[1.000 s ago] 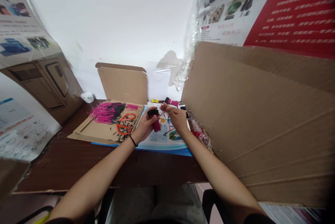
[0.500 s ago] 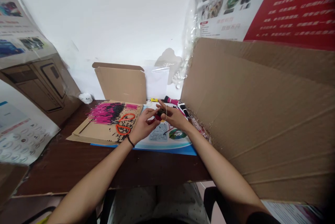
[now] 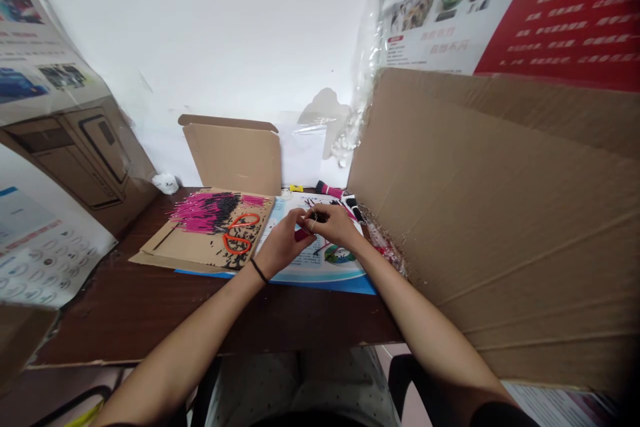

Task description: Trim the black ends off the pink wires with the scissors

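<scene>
My left hand [image 3: 283,245] and my right hand [image 3: 333,224] meet over a printed sheet [image 3: 320,262] on the dark table. Both are closed around a small bundle of pink and black wires [image 3: 306,225], which shows only between the fingers. A thin band seems to loop over my right fingers. A black band sits on my left wrist. To the left lies a flat cardboard tray [image 3: 200,244] with a pile of pink and black wires [image 3: 205,209] and orange scissors [image 3: 235,232].
A big cardboard sheet [image 3: 500,214] leans along the right side. A small upright cardboard flap [image 3: 233,155] stands at the back. More wire bundles [image 3: 330,190] lie behind my hands. A brown box [image 3: 80,160] and posters stand at left.
My hands have drawn closer together and dropped a little toward the printed sheet. The bundle, clearly visible a second ago, is now mostly covered by my fingers.
</scene>
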{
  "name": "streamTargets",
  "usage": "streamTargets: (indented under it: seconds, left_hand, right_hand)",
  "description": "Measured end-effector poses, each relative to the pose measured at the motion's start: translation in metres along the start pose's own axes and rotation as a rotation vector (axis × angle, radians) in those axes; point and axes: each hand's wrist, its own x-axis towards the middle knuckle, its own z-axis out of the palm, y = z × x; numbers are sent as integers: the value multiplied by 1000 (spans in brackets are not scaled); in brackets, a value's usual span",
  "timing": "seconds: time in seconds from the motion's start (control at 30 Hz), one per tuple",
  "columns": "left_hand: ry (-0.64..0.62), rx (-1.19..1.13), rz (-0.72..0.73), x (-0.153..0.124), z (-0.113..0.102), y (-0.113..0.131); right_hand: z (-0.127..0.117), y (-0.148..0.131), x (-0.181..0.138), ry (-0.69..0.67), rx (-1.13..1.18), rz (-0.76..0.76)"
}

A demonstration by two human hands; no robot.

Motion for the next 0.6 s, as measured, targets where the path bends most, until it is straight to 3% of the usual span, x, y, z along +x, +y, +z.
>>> streamTargets:
  seconds: [0.17,0.4,0.5,0.6]
  left_hand:
    - [45,74,16,-4,5,-2]
    - [38,161,141,-5,-1,4]
    - [63,240,229,-4,-3,4]
    - [47,280,327,-4,0,0]
  right_hand:
    - [-5,5,2,-85,83,-37]
    - [-25,19,0,-404,505,108]
    - [-26,20,0,-402,600,116]
    - [-21,18,2,-302,426,56]
